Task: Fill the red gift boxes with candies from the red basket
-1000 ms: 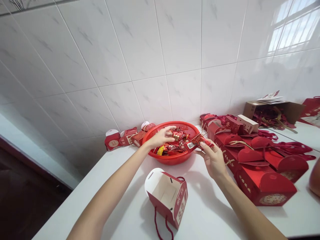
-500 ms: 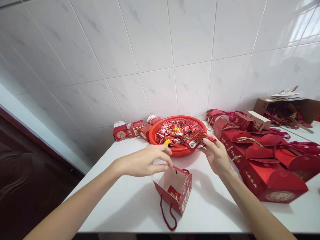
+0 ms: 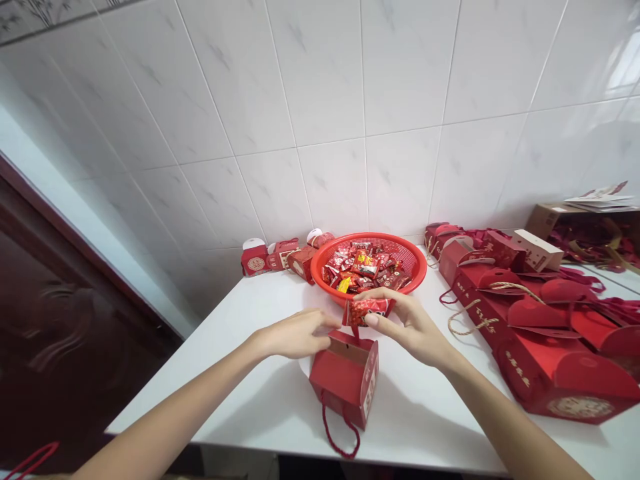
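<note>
A small red box (image 3: pixel 336 373) with dark red cord handles stands near the table's front edge, its top open and its inside mostly hidden. My left hand (image 3: pixel 303 333) is at the box's upper left rim, fingers bent together; what they hold, if anything, is hidden. Just above the box's far side, my right hand (image 3: pixel 407 323) grips a red candy packet (image 3: pixel 367 311) between thumb and fingers. Behind the hands sits a round red plastic basket (image 3: pixel 419 263) with many wrapped sweets (image 3: pixel 367 263) in it.
Several closed red gift boxes (image 3: pixel 530 353) stand in rows on the right of the white table (image 3: pixel 240 373). A few small red boxes (image 3: pixel 255 259) are by the wall on the left. A cardboard box (image 3: pixel 543 223) with ribbons is at the back right.
My right hand has moved from the basket's edge down and left to above the box, with a packet. My left hand now meets the box's rim. The view has shifted a little left.
</note>
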### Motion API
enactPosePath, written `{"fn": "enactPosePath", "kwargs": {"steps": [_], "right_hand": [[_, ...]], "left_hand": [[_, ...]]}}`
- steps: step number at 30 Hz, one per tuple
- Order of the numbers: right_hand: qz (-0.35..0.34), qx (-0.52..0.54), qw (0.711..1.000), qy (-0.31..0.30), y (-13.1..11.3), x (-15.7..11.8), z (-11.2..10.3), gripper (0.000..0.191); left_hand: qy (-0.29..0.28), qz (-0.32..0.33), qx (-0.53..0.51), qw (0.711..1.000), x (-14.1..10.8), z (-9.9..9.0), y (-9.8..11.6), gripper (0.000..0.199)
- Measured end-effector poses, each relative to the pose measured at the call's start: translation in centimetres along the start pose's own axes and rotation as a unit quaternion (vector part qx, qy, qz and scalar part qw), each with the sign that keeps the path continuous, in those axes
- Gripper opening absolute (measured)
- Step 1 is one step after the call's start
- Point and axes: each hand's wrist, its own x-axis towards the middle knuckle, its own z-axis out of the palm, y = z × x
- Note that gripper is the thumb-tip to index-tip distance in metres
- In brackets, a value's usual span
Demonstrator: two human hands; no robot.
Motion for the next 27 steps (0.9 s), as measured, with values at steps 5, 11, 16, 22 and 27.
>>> {"fn": "enactPosePath", "kwargs": {"steps": [5,11,16,22,27], "right_hand": [[0.026,0.061,0.998,-0.004,0.5,0.4,0.4,0.022],[0.061,0.081,0.992,0.073,1.2,0.9,-0.3,0.024],[0.062,0.092,0.992,0.067,1.7,0.5,-1.1,0.025],[0.029,0.003,1.000,0.002,1.5,0.0,-1.1,0.018],[-0.004,-0.133,0.991,0.001,1.5,-0.2,-0.4,0.018]], "left_hand": [[0.075,0.000,-0.075,0.994,0.4,0.3,-0.4,0.025],[0.169,-0.005,-0.080,0.982,1.6,1.0,-1.1,0.012],[0.132,-0.040,-0.184,0.973,2.1,1.8,-1.5,0.012],[0.127,-0.096,-0.350,0.923,3.5,1.0,-3.4,0.022],[0.100,0.007,-0.235,0.967,5.6,2.2,-6.2,0.017]]}}
